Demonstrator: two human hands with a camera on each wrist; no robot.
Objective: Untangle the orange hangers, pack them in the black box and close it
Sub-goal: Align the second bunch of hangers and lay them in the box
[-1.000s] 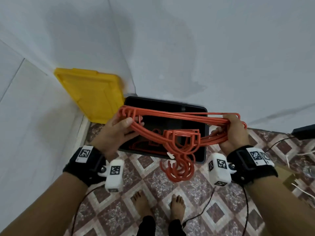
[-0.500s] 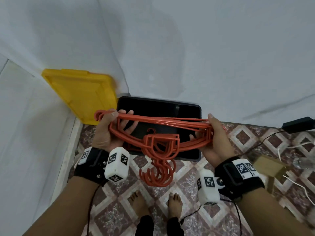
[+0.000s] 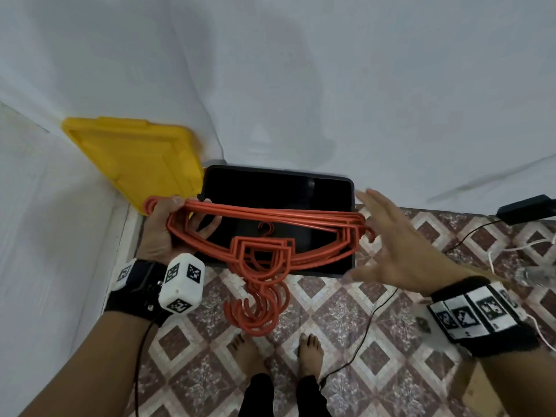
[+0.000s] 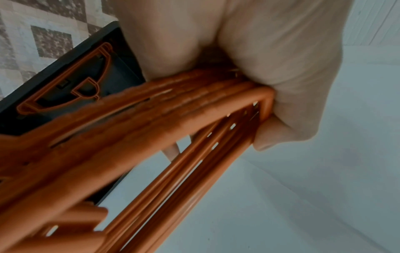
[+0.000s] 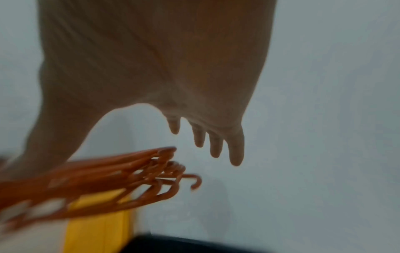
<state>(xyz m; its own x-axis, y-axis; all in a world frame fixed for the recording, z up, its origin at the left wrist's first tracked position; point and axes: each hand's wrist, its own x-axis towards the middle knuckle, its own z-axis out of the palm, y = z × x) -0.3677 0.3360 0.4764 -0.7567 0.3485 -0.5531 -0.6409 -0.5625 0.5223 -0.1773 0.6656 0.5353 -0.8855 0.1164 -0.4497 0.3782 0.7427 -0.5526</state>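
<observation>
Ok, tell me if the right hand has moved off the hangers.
Yes. The right hand has let go, now open right of the hangers, beside the black box.

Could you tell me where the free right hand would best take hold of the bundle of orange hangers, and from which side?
Probably at the bundle's unheld right end, coming in from the right. The left hand already grips the left end, while the right hand is open just beside the right end, where the shoulders lie stacked into one narrow curve that fingers can wrap. The hooks hanging below look awkward to grasp.
</observation>
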